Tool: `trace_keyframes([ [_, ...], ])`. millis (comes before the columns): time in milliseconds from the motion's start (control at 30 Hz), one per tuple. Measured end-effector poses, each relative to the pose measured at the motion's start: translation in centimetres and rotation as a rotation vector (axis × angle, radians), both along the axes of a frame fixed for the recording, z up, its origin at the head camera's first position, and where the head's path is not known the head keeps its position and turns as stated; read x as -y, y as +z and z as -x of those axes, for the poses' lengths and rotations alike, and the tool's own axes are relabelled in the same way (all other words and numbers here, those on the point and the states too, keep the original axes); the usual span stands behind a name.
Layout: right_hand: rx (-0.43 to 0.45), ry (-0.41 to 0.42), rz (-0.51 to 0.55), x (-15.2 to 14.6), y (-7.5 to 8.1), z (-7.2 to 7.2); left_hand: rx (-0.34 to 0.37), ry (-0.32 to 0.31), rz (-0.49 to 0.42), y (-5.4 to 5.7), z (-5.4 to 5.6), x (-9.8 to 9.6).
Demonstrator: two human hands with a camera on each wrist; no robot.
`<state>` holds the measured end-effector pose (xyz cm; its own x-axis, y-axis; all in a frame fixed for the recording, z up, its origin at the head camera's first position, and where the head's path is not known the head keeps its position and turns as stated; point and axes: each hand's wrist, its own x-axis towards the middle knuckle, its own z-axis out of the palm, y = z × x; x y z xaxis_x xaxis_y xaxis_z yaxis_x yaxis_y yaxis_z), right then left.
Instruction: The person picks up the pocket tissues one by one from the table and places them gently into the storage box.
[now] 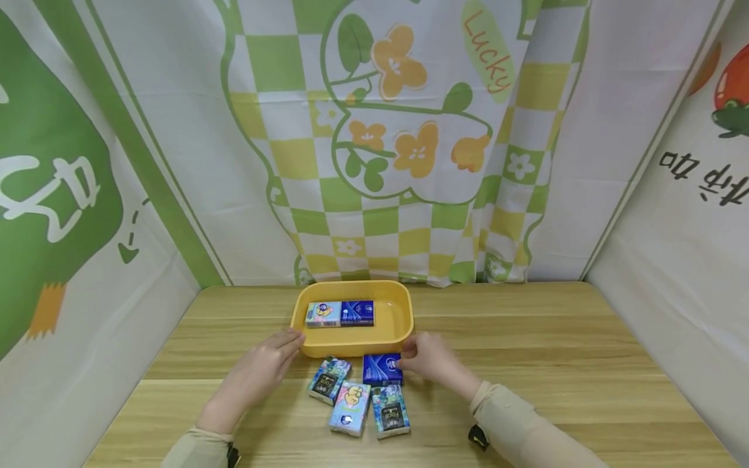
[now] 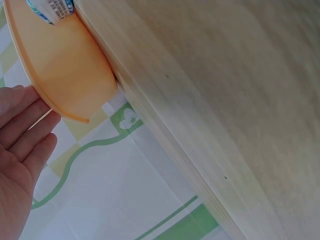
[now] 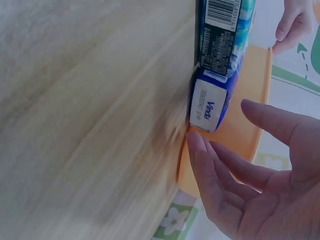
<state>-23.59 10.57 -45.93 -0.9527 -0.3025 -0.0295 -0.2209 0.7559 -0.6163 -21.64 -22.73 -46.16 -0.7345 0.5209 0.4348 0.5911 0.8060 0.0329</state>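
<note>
My left hand [image 1: 266, 364] rests straight fingers on the left front rim of a yellow plastic tray [image 1: 404, 325]. My right hand [image 1: 435, 361] is at a dark blue tissue pack [image 1: 381, 369] just before the tray. In the right wrist view its fingertips are close to the pack's end, marked Vinda [image 3: 209, 107], while the thumb stands apart; whether they touch is unclear. Nearer lie two blue-green packs with black labels, one left [image 1: 329, 379] and one right [image 1: 391, 411], and a light blue and pink pack [image 1: 350, 408] between them.
Inside the tray, a light blue pack [image 1: 323, 314] and a dark blue pack [image 1: 357, 312] lie side by side. The wooden table [image 1: 556, 351] extends to both sides. A printed curtain [image 1: 409, 227] hangs behind its back edge.
</note>
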Motion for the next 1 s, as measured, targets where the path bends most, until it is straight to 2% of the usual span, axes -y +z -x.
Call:
trace_keyframes([
  [367, 0.027, 0.009, -0.037, 0.7, -0.5, -0.1, 0.001, -0.005, -0.006, 0.1, -0.1, 0.0],
  [633, -0.012, 0.026, -0.033, 1.0, -1.1, 0.1, 0.017, 0.011, -0.002, 0.0, 0.0, 0.0],
  [1000, 0.049, -0.015, -0.041, 1.5, -1.3, 0.2, 0.002, 0.01, 0.004, 0.3, -0.2, -0.1],
])
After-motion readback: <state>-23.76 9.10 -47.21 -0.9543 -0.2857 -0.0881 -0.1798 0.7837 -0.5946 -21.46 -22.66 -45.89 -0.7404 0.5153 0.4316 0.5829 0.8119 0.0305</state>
